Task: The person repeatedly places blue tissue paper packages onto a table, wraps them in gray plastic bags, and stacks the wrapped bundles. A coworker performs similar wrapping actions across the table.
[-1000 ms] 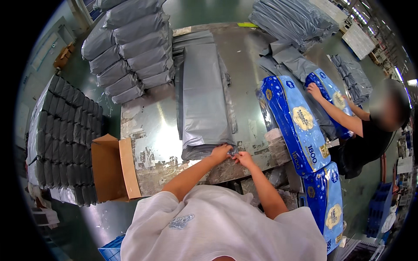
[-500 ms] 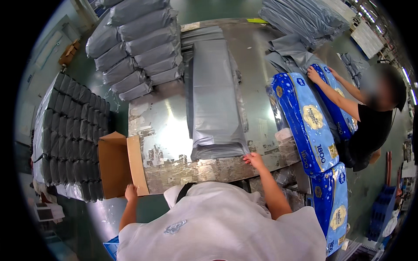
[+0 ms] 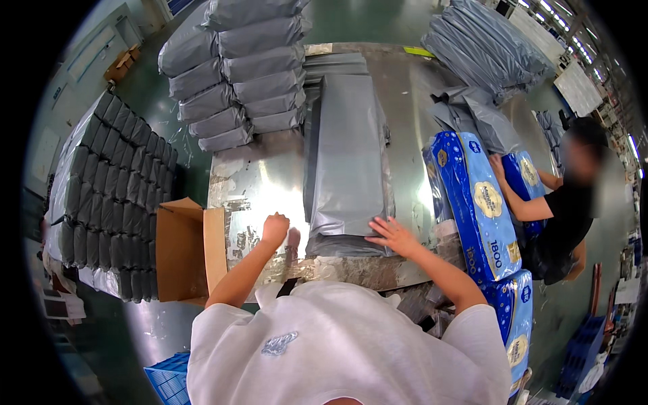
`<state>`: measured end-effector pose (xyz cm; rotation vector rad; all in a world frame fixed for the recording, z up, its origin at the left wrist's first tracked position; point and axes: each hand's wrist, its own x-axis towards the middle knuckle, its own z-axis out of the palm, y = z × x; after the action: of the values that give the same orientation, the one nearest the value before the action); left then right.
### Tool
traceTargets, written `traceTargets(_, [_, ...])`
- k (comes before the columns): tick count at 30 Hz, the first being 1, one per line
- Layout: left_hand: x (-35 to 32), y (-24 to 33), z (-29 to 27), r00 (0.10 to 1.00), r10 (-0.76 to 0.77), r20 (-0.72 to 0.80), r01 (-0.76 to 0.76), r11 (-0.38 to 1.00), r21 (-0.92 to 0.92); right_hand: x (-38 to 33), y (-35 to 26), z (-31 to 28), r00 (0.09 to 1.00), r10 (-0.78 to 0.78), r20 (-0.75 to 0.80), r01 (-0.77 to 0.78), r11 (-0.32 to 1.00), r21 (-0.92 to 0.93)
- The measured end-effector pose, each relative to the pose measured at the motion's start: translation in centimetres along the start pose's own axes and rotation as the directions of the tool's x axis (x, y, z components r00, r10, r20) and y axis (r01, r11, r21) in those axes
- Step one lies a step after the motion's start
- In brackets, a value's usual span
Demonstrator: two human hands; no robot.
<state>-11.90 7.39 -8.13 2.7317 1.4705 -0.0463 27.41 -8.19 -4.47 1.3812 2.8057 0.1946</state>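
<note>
Touching the gray package [image 3: 352, 158], your right hand [image 3: 397, 237] spreads its fingers; over the metal table [image 3: 236, 172], your left hand [image 3: 275, 230] is clenched.

The bag [image 3: 351, 155] is silvery grey, like the stacked bundles [image 3: 263, 67]. The tabletop [image 3: 266, 152] is metallic grey, blotched brown and off-white. The packs [image 3: 472, 179] pair light blue with deep blue, speckled paler, with cream-and-gold badges [image 3: 488, 200]. The carton [image 3: 181, 253] is brown, the strip [image 3: 418, 51] yellow-green, the crate [image 3: 169, 378] blue, the floor [image 3: 337, 27] green. The wearer's shirt [image 3: 358, 331] is white with a grey-blue print [image 3: 279, 343], the co-worker's shirt [image 3: 570, 209] black.
</note>
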Motion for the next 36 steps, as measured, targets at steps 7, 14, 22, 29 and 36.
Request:
traceTargets(7, [-8.4, -11.3, -12.5, 0.514, -0.775, -0.369, 0.530, 0.625, -0.574, -4.0, -1.9, -0.7, 0.947, 0.304, 0.108, -0.319, 0.930, 0.182])
traceTargets(14, [-21.9, -19.7, -5.0, 0.320, -0.824, 0.468, 0.484, 0.567, 0.667, -4.3, -1.6, 2.6, 0.992, 0.128, -0.022, -0.128, 0.992, 0.002])
traceTargets(22, [-0.5, 5.8, -2.5, 0.777, 0.585, 0.233, -0.628, 0.696, 0.349, -0.1, 2.4, 3.5, 0.983, -0.181, 0.039, 0.180, 0.983, 0.040])
traceTargets(29, [1.4, 4.7, 0.5, 0.778, 0.597, 0.194, -0.622, 0.776, 0.105, -1.8, 3.2, 5.7, 0.990, 0.141, 0.004, -0.130, 0.897, 0.423])
traceTargets(36, [8.3, -0.1, 3.8, 0.855, 0.088, 0.511, 0.462, 0.321, -0.827, 1.6, 8.8, 9.0, 0.642, 0.600, 0.478, -0.599, 0.003, 0.801])
